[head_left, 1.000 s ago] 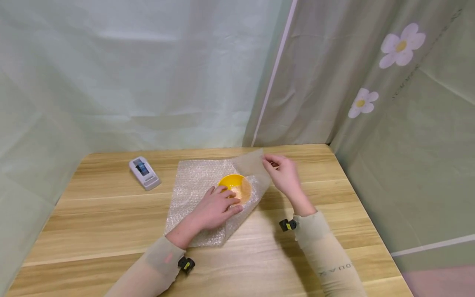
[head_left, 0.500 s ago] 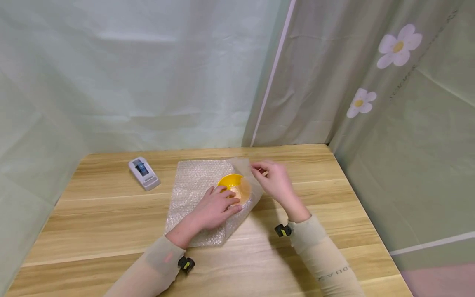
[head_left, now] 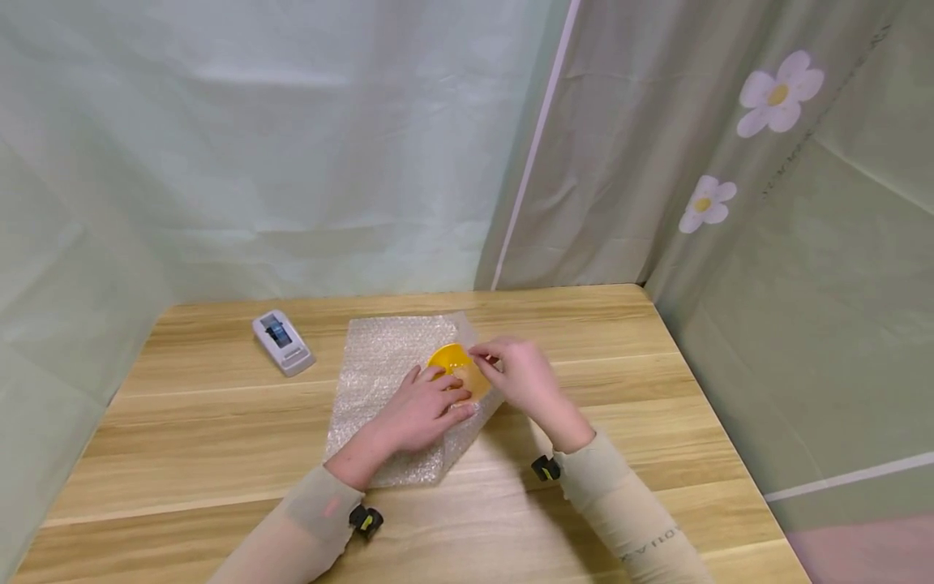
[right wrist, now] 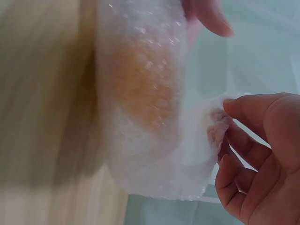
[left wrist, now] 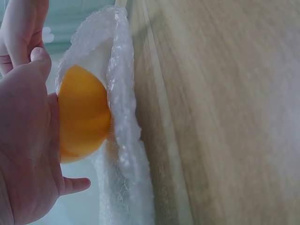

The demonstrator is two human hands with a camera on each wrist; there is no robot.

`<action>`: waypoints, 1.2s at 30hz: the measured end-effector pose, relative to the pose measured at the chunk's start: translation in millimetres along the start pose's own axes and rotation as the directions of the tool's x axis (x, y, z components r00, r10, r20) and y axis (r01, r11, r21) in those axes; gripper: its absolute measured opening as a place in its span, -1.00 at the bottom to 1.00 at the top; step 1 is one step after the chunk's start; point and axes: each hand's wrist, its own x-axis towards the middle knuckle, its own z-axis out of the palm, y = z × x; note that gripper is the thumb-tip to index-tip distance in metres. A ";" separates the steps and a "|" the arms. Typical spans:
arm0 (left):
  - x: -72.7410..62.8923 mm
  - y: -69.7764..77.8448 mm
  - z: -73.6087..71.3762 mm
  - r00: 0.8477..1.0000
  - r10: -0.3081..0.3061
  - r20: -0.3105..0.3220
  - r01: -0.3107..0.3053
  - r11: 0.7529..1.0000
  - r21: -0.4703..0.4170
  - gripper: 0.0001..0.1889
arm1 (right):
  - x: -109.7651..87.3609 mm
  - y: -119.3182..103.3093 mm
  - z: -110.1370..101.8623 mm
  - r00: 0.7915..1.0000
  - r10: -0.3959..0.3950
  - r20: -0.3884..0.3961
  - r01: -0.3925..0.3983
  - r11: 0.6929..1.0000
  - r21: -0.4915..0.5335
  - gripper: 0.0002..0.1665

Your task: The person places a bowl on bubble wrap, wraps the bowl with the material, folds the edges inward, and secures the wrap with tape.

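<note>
A yellow bowl (head_left: 447,356) sits mouth up on a sheet of bubble wrap (head_left: 383,349). My left hand (head_left: 417,410) rests over the bowl's near rim with its fingers spread. In the left wrist view the bowl's round side (left wrist: 84,117) shows beneath that palm. My right hand (head_left: 524,375) pinches an edge of the bubble wrap between thumb and fingers, just right of the bowl. That flap is drawn over the bowl's right part, whose orange tint shows through the film (right wrist: 143,86) in the right wrist view.
A grey-white handheld device with a small screen (head_left: 284,341) lies to the left on the wooden table (head_left: 197,438). Pale curtains (head_left: 328,162) stand close behind the table and at its sides.
My right hand has moved left and toward me, bringing the pinched edge of the bubble wrap over the bowl's right side. The left hand has stayed on the bowl.
</note>
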 end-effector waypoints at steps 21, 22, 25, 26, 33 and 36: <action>-7.2 -10.3 -2.7 0.993 0.065 -0.101 -0.072 0.996 -0.060 -0.51 | -3.5 -0.2 27.4 0.989 -0.141 0.052 0.149 0.969 -0.197 -0.82; -8.5 -11.4 -3.2 0.990 0.069 -0.126 -0.078 0.994 -0.070 -0.54 | -4.2 -0.4 28.3 0.989 -0.144 0.041 0.149 0.967 -0.205 -0.82; -12.7 -14.4 -4.2 0.974 0.066 -0.218 -0.088 0.992 -0.095 -0.60 | -6.7 -1.0 31.3 0.989 -0.145 0.006 0.143 0.963 -0.227 -0.82; -14.0 -15.4 -4.7 0.965 0.063 -0.253 -0.092 0.990 -0.105 -0.62 | -7.6 -1.2 32.3 0.990 -0.143 -0.003 0.138 0.963 -0.232 -0.83; -22.7 -26.4 -9.0 0.904 -0.040 -0.425 -0.030 0.987 -0.157 -0.68 | -9.9 -2.8 37.2 0.991 -0.132 -0.007 0.126 0.958 -0.257 -0.84; -26.6 -35.2 -12.3 0.877 -0.145 -0.458 0.041 0.973 -0.228 -0.67 | -10.3 -3.2 39.1 0.993 -0.114 0.018 0.115 0.962 -0.247 -0.84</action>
